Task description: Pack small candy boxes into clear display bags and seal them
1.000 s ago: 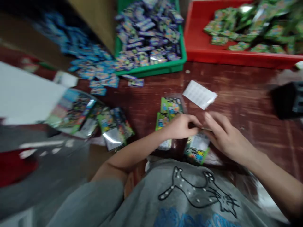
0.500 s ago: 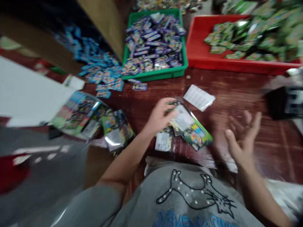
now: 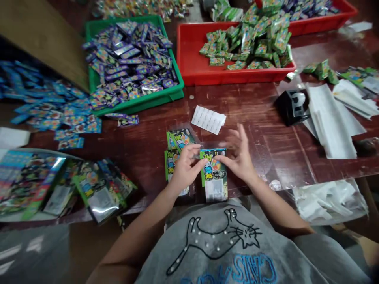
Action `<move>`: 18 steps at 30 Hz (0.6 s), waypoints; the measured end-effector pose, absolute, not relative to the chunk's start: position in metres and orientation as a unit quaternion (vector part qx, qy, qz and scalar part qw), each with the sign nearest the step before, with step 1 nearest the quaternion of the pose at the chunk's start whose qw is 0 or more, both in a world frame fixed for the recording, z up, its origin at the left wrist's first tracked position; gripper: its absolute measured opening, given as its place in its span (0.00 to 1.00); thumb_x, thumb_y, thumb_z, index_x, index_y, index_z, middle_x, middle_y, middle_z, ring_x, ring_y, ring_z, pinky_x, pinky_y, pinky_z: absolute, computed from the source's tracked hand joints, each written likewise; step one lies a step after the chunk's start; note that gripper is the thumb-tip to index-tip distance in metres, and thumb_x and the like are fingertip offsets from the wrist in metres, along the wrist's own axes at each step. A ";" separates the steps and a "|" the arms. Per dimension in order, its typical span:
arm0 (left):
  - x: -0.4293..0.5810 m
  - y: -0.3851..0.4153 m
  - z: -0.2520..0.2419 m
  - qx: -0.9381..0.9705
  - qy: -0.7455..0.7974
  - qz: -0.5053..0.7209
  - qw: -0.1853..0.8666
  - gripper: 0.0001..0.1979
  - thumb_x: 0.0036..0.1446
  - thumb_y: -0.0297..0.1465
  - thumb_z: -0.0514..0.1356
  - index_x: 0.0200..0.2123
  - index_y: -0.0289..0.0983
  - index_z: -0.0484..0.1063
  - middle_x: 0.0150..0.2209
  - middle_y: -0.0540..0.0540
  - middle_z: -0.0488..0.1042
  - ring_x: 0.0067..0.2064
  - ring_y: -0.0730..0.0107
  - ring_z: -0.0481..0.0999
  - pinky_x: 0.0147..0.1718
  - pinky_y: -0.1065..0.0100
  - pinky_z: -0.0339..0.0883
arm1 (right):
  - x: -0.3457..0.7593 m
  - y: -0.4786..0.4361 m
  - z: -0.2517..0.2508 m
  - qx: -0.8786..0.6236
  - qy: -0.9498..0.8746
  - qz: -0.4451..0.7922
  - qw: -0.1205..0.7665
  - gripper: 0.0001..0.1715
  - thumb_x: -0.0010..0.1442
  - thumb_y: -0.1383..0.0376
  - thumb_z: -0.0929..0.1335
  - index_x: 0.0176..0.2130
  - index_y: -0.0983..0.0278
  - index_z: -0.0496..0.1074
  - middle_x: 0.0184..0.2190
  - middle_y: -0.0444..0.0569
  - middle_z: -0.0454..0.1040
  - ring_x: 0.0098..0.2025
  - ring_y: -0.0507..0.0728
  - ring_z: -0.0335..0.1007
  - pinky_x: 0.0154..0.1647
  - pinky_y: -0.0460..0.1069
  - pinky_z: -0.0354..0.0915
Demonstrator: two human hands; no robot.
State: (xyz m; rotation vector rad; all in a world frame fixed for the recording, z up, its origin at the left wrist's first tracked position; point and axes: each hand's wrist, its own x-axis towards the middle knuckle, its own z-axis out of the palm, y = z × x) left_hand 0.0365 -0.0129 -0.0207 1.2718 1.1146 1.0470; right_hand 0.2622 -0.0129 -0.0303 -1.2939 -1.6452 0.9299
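A green and black printed packet lies in front of my body with a pale label on its lower half. My left hand pinches its upper left edge, thumb on the front. On the upper right, my right hand rests its thumb against the packet, the other fingers raised, apart and partly blurred. More packets of the same kind lie under and beside my left hand. Just beyond the hands is a white sheet of printed labels.
A green tray holds purple sachets; a red tray holds green ones. Blue sachets spill at left, near stacked packets. A black tape dispenser and white paper strips lie right.
The view has swung right. My right hand has come in from the right to the packet, which is now turned upright before me. My left hand has shifted to its upper edge.
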 end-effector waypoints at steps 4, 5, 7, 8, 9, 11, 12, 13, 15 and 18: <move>0.035 -0.015 -0.036 0.508 0.475 0.457 0.554 0.24 0.58 0.36 0.73 0.51 0.43 0.66 0.42 0.49 0.80 0.39 0.70 0.82 0.37 0.71 0.76 | 0.245 -0.035 -0.053 -0.532 -0.584 0.302 0.533 0.57 0.70 0.55 0.71 0.78 0.41 0.31 0.69 0.57 0.57 0.59 0.64 0.75 0.67 0.66 0.72; 0.033 -0.017 -0.039 0.514 0.477 0.452 0.551 0.22 0.58 0.37 0.73 0.50 0.43 0.67 0.42 0.49 0.80 0.39 0.70 0.81 0.37 0.71 0.75 | 0.242 -0.039 -0.057 -0.525 -0.583 0.313 0.535 0.55 0.71 0.56 0.70 0.78 0.40 0.32 0.67 0.56 0.58 0.58 0.63 0.75 0.66 0.65 0.73; 0.029 -0.020 -0.043 0.541 0.475 0.425 0.549 0.19 0.59 0.38 0.72 0.48 0.42 0.71 0.43 0.47 0.79 0.41 0.69 0.81 0.39 0.69 0.76 | 0.242 -0.042 -0.062 -0.514 -0.584 0.344 0.525 0.54 0.72 0.58 0.68 0.78 0.40 0.31 0.65 0.55 0.60 0.54 0.61 0.77 0.62 0.62 0.76; 0.027 -0.020 -0.043 0.556 0.471 0.405 0.552 0.17 0.60 0.38 0.72 0.48 0.41 0.72 0.43 0.47 0.80 0.42 0.68 0.81 0.40 0.68 0.76 | 0.243 -0.042 -0.062 -0.507 -0.589 0.361 0.516 0.55 0.72 0.59 0.68 0.78 0.41 0.30 0.63 0.55 0.62 0.52 0.60 0.77 0.60 0.61 0.77; 0.026 -0.018 -0.042 0.569 0.465 0.387 0.557 0.15 0.61 0.38 0.71 0.47 0.41 0.74 0.43 0.46 0.80 0.43 0.67 0.82 0.42 0.67 0.76 | 0.246 -0.040 -0.062 -0.500 -0.596 0.375 0.504 0.56 0.71 0.59 0.68 0.78 0.41 0.28 0.62 0.55 0.63 0.50 0.59 0.78 0.59 0.61 0.77; 0.024 -0.014 -0.040 0.585 0.455 0.371 0.560 0.11 0.64 0.39 0.68 0.45 0.40 0.76 0.47 0.44 0.82 0.48 0.64 0.82 0.49 0.62 0.76 | 0.251 -0.037 -0.060 -0.491 -0.609 0.388 0.487 0.58 0.71 0.58 0.69 0.78 0.41 0.25 0.63 0.55 0.63 0.48 0.58 0.78 0.60 0.61 0.77; 0.024 -0.012 -0.039 0.587 0.453 0.374 0.558 0.10 0.65 0.39 0.67 0.44 0.40 0.77 0.49 0.43 0.82 0.51 0.63 0.82 0.52 0.60 0.76 | 0.253 -0.035 -0.059 -0.493 -0.613 0.384 0.484 0.60 0.71 0.58 0.69 0.78 0.40 0.24 0.66 0.55 0.61 0.49 0.58 0.78 0.61 0.62 0.76; 0.025 -0.010 -0.038 0.584 0.454 0.381 0.556 0.09 0.66 0.38 0.66 0.42 0.39 0.77 0.52 0.42 0.82 0.53 0.62 0.82 0.55 0.59 0.74 | 0.254 -0.034 -0.058 -0.499 -0.612 0.377 0.484 0.61 0.70 0.58 0.69 0.78 0.40 0.23 0.71 0.56 0.57 0.52 0.60 0.78 0.64 0.63 0.75; 0.027 -0.008 -0.038 0.564 0.462 0.402 0.555 0.08 0.66 0.37 0.66 0.41 0.39 0.76 0.52 0.42 0.83 0.54 0.62 0.82 0.57 0.58 0.74 | 0.256 -0.031 -0.056 -0.508 -0.607 0.374 0.483 0.63 0.70 0.56 0.70 0.77 0.39 0.20 0.78 0.54 0.45 0.60 0.62 0.75 0.68 0.64 0.72; 0.029 -0.007 -0.036 0.531 0.475 0.425 0.558 0.14 0.62 0.36 0.70 0.48 0.41 0.75 0.44 0.45 0.85 0.48 0.64 0.84 0.51 0.61 0.76 | 0.256 -0.030 -0.050 -0.500 -0.611 0.404 0.462 0.63 0.72 0.52 0.68 0.76 0.38 0.14 0.80 0.51 0.41 0.58 0.61 0.78 0.71 0.65 0.69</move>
